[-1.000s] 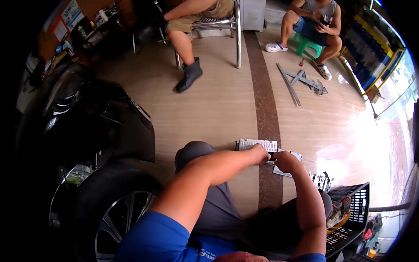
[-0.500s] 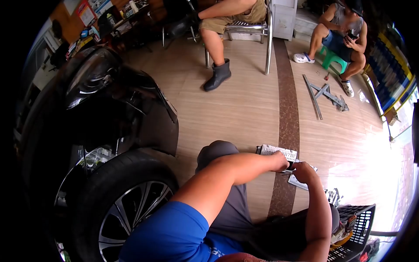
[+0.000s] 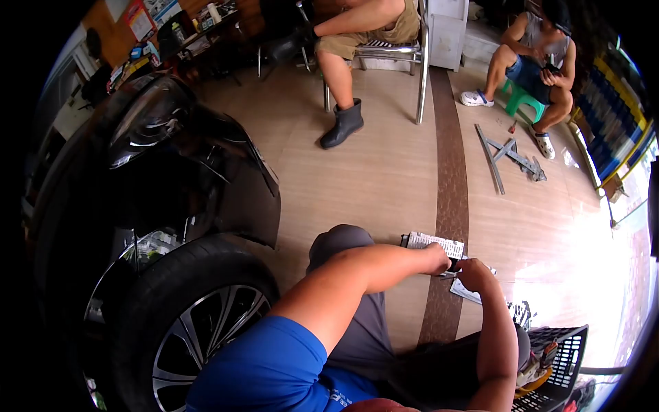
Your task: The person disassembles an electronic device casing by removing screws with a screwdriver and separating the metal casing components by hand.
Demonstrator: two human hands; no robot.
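In the head view, my left hand (image 3: 437, 259) is closed at the near edge of a silver metal housing (image 3: 434, 243) with rows of slots, low over the floor. A small black part (image 3: 454, 264) shows between my two hands; I cannot tell which hand holds it. My right hand (image 3: 476, 275) is closed just right of it, fingers bent together, and what they grip is hidden. Close by the fingertips lies a thin dark shaft, too small to name. Under my right hand a flat, light perforated metal plate (image 3: 466, 291) rests on the floor.
A car's front wheel (image 3: 206, 329) and dark bumper (image 3: 240, 199) stand at left. A black crate (image 3: 566, 364) with parts sits by my right arm. Metal bars (image 3: 508, 156) lie on the floor ahead. One person sits on a metal chair (image 3: 421, 62), another on a green stool (image 3: 523, 103).
The view has shifted slightly. My hands stay at the housing, closed as before, with only a small movement. The person on the stool has moved their hands a little.
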